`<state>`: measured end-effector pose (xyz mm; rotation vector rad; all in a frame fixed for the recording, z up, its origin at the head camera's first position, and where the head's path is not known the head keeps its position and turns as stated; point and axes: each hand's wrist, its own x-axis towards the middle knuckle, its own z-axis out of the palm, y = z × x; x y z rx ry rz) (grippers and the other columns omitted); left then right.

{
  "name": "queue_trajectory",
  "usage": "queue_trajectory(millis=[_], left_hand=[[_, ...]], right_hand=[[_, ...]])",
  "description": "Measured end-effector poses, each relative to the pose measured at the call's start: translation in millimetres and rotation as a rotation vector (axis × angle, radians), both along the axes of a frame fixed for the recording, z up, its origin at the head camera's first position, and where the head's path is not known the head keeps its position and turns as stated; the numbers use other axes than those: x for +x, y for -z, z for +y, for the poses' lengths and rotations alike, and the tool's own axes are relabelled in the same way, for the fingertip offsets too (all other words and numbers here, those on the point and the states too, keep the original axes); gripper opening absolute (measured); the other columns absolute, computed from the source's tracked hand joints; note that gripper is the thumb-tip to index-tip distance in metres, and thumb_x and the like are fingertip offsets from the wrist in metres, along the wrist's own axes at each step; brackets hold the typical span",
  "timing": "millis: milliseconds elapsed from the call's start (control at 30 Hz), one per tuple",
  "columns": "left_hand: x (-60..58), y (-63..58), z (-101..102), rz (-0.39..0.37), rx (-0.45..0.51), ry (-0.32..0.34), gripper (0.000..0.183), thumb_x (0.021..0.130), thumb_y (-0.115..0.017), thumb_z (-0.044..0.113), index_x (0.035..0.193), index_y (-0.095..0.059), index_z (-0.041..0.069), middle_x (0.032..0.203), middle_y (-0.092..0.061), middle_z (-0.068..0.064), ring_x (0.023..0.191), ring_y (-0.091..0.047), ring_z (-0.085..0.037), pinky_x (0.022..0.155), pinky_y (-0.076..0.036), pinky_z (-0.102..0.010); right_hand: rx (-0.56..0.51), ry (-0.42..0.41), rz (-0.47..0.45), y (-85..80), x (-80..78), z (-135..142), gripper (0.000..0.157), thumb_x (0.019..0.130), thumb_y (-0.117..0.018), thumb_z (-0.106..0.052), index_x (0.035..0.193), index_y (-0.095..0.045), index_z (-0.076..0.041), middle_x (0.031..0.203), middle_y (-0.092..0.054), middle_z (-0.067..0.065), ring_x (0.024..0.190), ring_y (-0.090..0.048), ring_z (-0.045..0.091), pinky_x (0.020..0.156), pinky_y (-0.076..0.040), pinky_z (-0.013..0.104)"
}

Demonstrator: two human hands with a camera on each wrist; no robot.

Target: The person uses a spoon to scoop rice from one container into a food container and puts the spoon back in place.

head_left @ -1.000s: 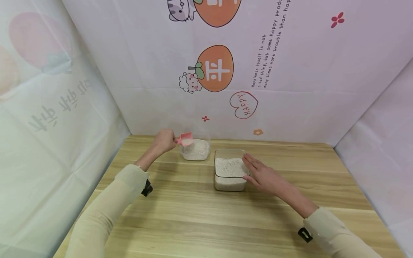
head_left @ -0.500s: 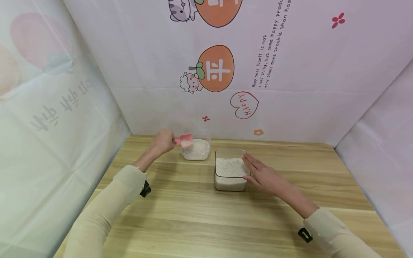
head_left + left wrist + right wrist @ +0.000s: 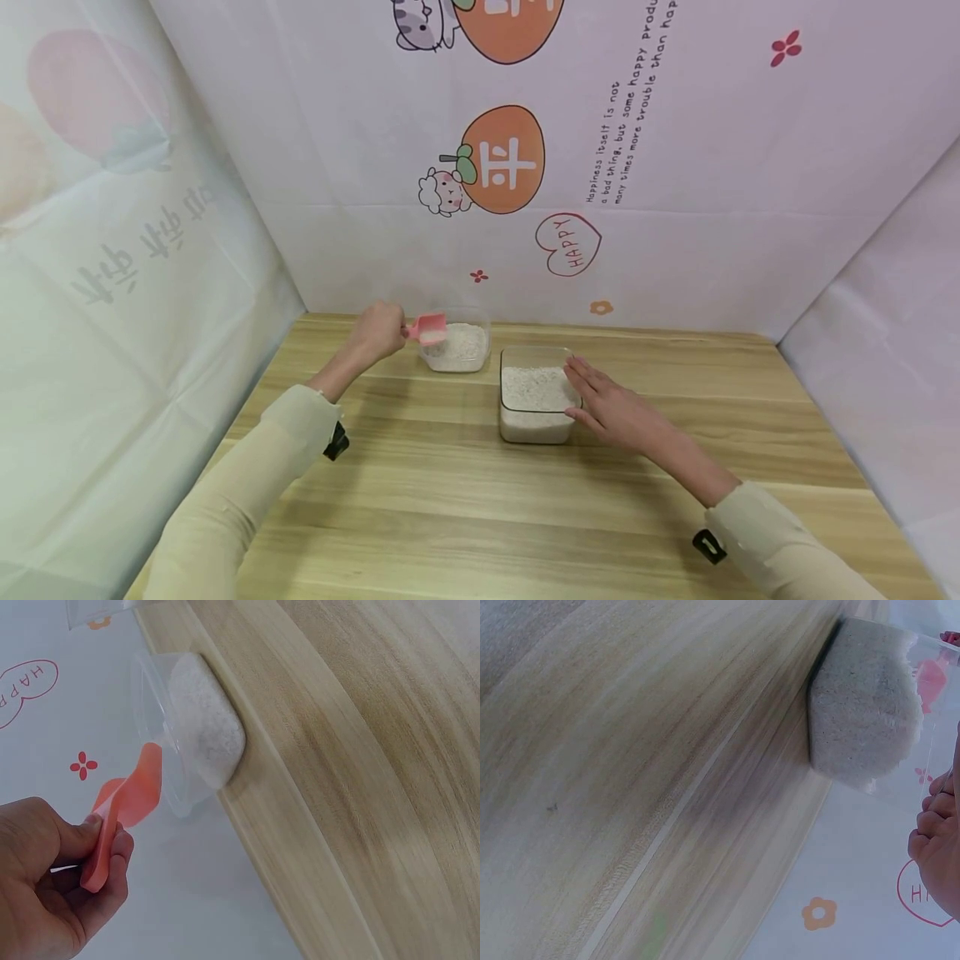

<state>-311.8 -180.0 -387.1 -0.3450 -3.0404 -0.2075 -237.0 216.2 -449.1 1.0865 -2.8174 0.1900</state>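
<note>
In the head view my left hand pinches the handle of a pink scoop between thumb and fingers. A little white grain shows in its bowl. The scoop hangs tilted at the left rim of a small clear tub, part filled with white grains like rice. To the tub's right stands a larger clear square container, filled higher with similar grains. My right hand rests on this container's right rim, fingers extended. In the right wrist view only part of that hand shows, at the edge.
Both containers stand on a wood-grain table, the small one near its back edge. A white printed sheet rises behind the table. More sheets hang at the left and right sides.
The scoop has tipped and sunk slightly at the small tub, and the grain in its bowl lies differently. My right hand and the large container have stayed in place.
</note>
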Motion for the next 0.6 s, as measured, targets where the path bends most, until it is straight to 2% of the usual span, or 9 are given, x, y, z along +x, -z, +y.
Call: queue_trajectory(millis=[333, 600], left_hand=[[-0.7, 0.1, -1.5, 0.042, -0.044, 0.001, 0.022, 0.080, -0.066, 0.008, 0.059, -0.056, 0.009, 0.057, -0.050, 0.000, 0.055, -0.035, -0.013, 0.046, -0.030, -0.027], [0.2, -0.5, -3.9, 0.057, -0.088, 0.010, 0.012, 0.079, -0.069, 0.010, 0.069, -0.064, 0.007, 0.064, -0.060, -0.003, 0.057, -0.049, -0.017, 0.047, -0.040, -0.029]], right_hand=[[-0.004, -0.001, 0.005, 0.9, -0.6, 0.6, 0.068, 0.098, -0.035, -0.048, 0.147, -0.023, -0.003, 0.154, -0.019, 0.015, 0.140, -0.022, 0.029, 0.101, -0.038, 0.045], [-0.002, -0.004, 0.004, 1.7, -1.4, 0.2, 0.068, 0.097, -0.036, -0.048, 0.146, -0.024, -0.002, 0.154, -0.020, 0.015, 0.140, -0.022, 0.029, 0.102, -0.037, 0.045]])
